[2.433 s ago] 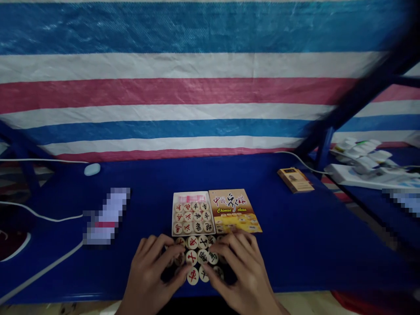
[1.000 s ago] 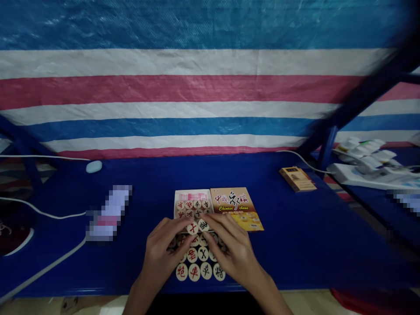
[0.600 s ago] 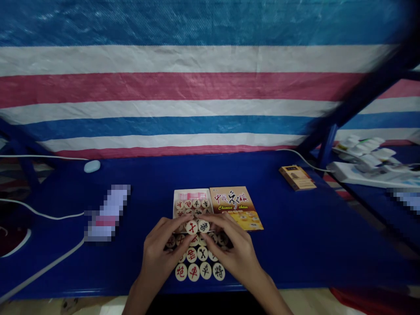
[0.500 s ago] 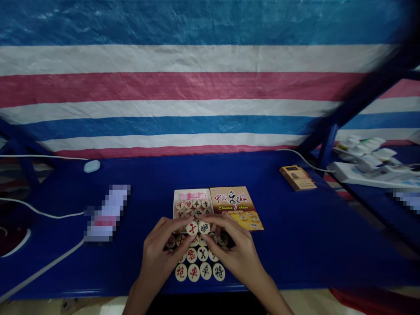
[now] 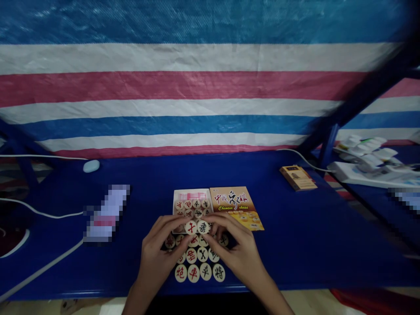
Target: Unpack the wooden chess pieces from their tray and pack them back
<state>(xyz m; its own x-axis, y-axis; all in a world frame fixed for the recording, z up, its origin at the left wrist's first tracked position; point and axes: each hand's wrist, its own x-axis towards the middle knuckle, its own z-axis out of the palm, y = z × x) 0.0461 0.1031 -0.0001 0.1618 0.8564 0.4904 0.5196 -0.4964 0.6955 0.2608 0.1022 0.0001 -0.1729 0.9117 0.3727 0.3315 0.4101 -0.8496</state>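
Note:
My left hand (image 5: 161, 246) pinches a round chess piece with a red character (image 5: 190, 227) between thumb and fingers. Beside it, my right hand (image 5: 235, 243) pinches a chess piece with a black character (image 5: 203, 227). The two pieces sit edge to edge, faces up. Below them, rows of loose Chinese chess pieces (image 5: 205, 271) lie on the blue table, some hidden by my hands. Just beyond my fingers is an open white box (image 5: 175, 197) with several chess pieces in it; its near part is covered. Its printed "Chinese chess" lid (image 5: 241, 197) lies to the right.
A phone (image 5: 108, 212), blurred out, lies at the left with white cables around it. A small white case (image 5: 91, 166) is at the back left. A tan packet (image 5: 298, 177) lies back right, near a power strip (image 5: 364, 174) with plugs. A striped sheet (image 5: 197, 87) hangs behind.
Both hands stay over the rows with the same two pieces, shifting very slightly left. The red-marked piece has turned a little between my left fingers.

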